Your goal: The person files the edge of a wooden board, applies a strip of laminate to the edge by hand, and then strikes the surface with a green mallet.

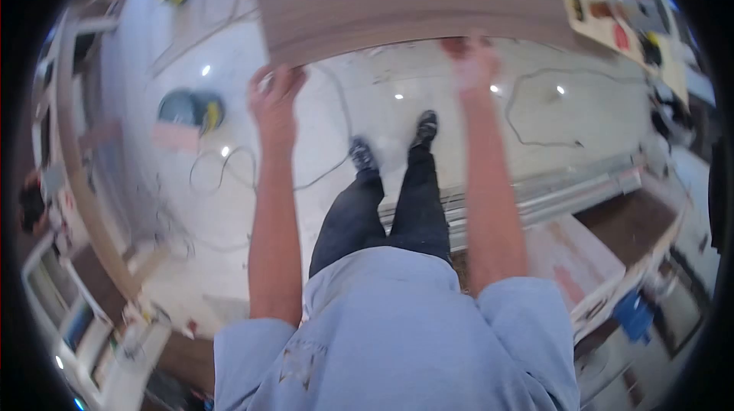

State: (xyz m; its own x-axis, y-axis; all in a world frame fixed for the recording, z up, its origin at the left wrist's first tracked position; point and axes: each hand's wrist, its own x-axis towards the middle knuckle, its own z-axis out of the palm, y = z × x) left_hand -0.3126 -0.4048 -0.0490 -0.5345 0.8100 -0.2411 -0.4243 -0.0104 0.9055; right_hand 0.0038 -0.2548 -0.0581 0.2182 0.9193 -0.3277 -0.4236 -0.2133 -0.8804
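A wide wood-grain board (413,2) fills the top middle of the view. My left hand (277,90) grips its near left corner, with the fingers curled at the edge. Farther right along the same near edge, my right hand (475,63) holds the board too, blurred by motion. The fingertips of both hands are partly hidden at the board's edge. Both arms reach straight forward over the floor.
Dark cables (527,142) wind over the pale floor (397,74). A round dark object (181,107) lies at left. Metal profiles (558,189) and an open box (631,224) are at right. A cluttered bench (619,36) stands at upper right.
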